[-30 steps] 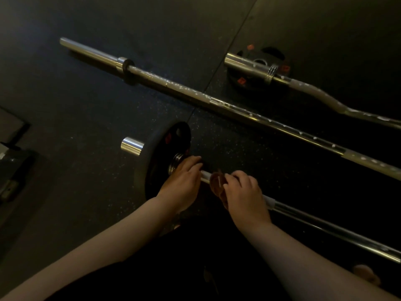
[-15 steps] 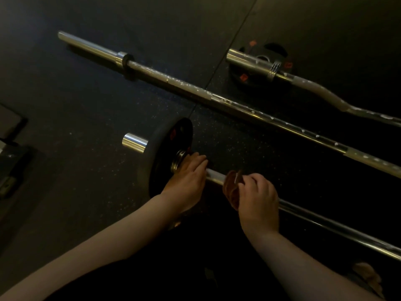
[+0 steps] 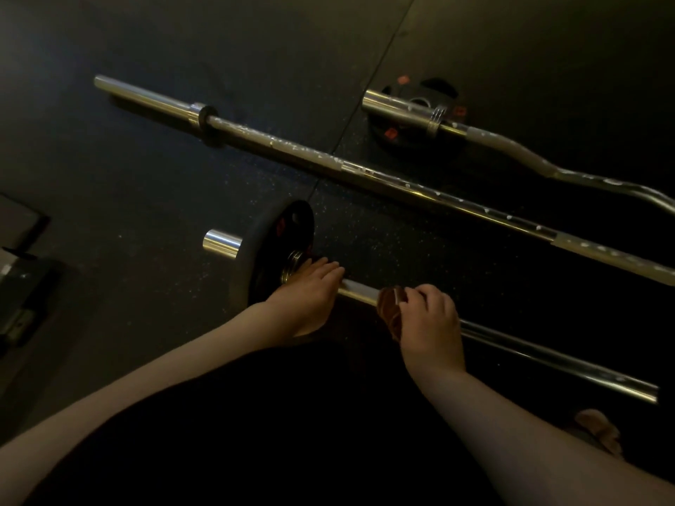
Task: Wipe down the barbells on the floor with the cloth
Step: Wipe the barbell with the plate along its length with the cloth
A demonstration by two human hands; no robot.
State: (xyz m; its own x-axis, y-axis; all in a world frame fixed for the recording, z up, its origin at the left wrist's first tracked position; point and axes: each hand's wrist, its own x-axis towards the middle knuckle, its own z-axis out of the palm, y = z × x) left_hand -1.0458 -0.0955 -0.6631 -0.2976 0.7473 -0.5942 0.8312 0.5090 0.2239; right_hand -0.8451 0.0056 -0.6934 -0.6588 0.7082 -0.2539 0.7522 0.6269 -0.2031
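Both grips are closed on the nearest bar: my left hand (image 3: 310, 297) wraps the shaft just beside the inner collar, and my right hand (image 3: 431, 323) clamps a small brownish cloth (image 3: 391, 308) around the same shaft, a short stretch of bare pale metal showing between the two hands.

Left to right: a dim piece of equipment (image 3: 18, 297) sits at the left edge, details unreadable. The near chrome barbell (image 3: 548, 363) has its polished sleeve end (image 3: 222, 243) poking out past a black weight plate with red markings (image 3: 288, 228), which stands on edge on the dark speckled rubber floor (image 3: 146, 177). Its shaft runs to the lower right, past my hands.

Beyond it lies a long straight steel barbell (image 3: 365, 173), unloaded, flecked with white spots along the shaft. Farthest back, to the right, a curved silver curl bar (image 3: 511, 147) rests with its sleeve over a flat black plate (image 3: 401, 140). It too carries white flecks.

Lower right, a pale object (image 3: 599, 429) is too dim to identify.
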